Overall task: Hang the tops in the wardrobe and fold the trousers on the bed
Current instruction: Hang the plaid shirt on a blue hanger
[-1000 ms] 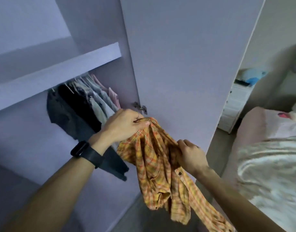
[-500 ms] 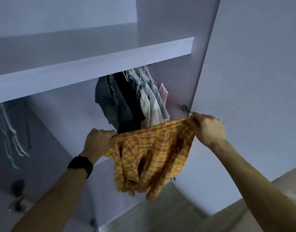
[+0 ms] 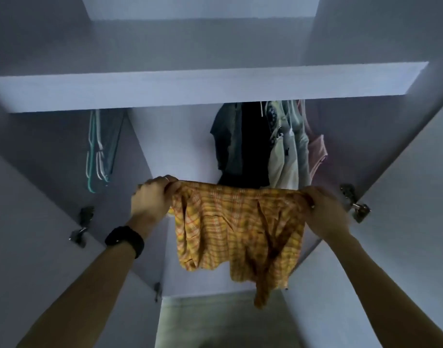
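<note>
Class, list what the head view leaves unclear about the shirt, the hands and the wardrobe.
Head view:
1. Rail, and hooks of the hangers: hidden behind the shelf.
2. Collar of the shirt: lost in bunched folds and dim light.
3. Fingertips of left hand and right hand: curled into the shirt.

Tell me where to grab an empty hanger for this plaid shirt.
Grip the lower end of the frontmost of the empty hangers, coming from the front and below with the left hand, the nearer one, once it lets go of the plaid shirt. Their hooks are hidden behind the shelf edge, while the lower ends hang free and exposed.
</note>
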`<action>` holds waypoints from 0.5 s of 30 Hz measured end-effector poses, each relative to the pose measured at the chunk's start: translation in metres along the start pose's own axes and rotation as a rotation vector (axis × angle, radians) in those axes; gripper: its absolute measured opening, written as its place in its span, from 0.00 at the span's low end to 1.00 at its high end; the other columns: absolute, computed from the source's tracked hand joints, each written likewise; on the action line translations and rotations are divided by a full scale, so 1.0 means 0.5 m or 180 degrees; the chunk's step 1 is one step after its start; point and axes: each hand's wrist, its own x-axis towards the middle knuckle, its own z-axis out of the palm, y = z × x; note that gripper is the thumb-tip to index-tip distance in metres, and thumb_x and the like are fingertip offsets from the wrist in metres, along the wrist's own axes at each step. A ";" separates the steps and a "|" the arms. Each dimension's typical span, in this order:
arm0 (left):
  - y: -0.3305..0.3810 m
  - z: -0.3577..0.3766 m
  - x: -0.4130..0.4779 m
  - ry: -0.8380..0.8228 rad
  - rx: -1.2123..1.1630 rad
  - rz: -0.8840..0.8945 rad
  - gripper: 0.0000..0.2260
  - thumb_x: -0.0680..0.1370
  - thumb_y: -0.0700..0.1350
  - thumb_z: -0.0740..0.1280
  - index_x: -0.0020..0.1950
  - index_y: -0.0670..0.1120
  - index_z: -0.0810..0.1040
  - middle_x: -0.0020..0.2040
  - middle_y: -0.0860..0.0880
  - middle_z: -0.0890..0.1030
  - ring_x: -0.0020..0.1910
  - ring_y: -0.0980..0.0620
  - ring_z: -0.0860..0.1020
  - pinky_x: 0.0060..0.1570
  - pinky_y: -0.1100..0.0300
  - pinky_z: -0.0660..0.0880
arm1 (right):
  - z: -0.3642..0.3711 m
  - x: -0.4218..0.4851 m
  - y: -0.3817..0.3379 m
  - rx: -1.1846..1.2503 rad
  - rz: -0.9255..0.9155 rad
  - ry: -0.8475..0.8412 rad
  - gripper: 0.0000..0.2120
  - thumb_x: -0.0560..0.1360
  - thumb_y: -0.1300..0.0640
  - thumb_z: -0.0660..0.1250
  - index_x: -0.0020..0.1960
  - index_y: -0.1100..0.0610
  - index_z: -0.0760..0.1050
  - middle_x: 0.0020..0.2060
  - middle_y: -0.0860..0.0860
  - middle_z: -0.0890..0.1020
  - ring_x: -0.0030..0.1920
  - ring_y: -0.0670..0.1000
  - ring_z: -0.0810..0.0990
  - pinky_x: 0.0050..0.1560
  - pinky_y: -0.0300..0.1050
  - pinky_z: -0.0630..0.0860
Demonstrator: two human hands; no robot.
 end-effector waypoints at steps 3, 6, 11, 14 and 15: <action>-0.007 -0.043 -0.032 0.0311 0.0411 -0.0097 0.14 0.83 0.55 0.62 0.57 0.49 0.83 0.51 0.41 0.84 0.48 0.35 0.80 0.51 0.46 0.76 | 0.015 0.057 0.001 0.0141 -0.0506 -0.0013 0.24 0.78 0.39 0.55 0.52 0.55 0.82 0.46 0.55 0.83 0.45 0.60 0.81 0.41 0.47 0.74; 0.002 -0.078 -0.075 0.0649 0.0539 -0.0424 0.13 0.83 0.53 0.64 0.59 0.48 0.83 0.50 0.40 0.84 0.48 0.33 0.81 0.50 0.45 0.76 | 0.047 0.100 -0.011 0.0279 -0.0666 0.0032 0.20 0.80 0.41 0.60 0.49 0.56 0.81 0.42 0.55 0.82 0.41 0.61 0.81 0.37 0.47 0.74; 0.053 -0.098 -0.143 0.0808 -0.0108 -0.1156 0.13 0.81 0.54 0.66 0.53 0.45 0.83 0.48 0.41 0.85 0.48 0.36 0.81 0.46 0.49 0.76 | 0.081 0.090 -0.100 0.1259 -0.0991 -0.0561 0.09 0.78 0.47 0.69 0.52 0.52 0.82 0.42 0.47 0.84 0.43 0.48 0.81 0.44 0.46 0.77; 0.107 -0.090 -0.184 0.0629 -0.0216 -0.1082 0.10 0.80 0.55 0.68 0.54 0.52 0.86 0.48 0.48 0.86 0.49 0.43 0.83 0.46 0.52 0.78 | 0.093 0.065 -0.174 0.1767 -0.1593 -0.1084 0.07 0.79 0.50 0.70 0.54 0.51 0.83 0.46 0.43 0.82 0.48 0.42 0.80 0.48 0.35 0.74; 0.118 -0.086 -0.192 0.0547 -0.0280 -0.1129 0.09 0.80 0.55 0.68 0.54 0.55 0.86 0.48 0.51 0.86 0.50 0.45 0.83 0.46 0.55 0.78 | 0.100 0.059 -0.199 0.1853 -0.1772 -0.1187 0.08 0.80 0.51 0.69 0.55 0.52 0.83 0.47 0.43 0.81 0.49 0.43 0.81 0.50 0.35 0.74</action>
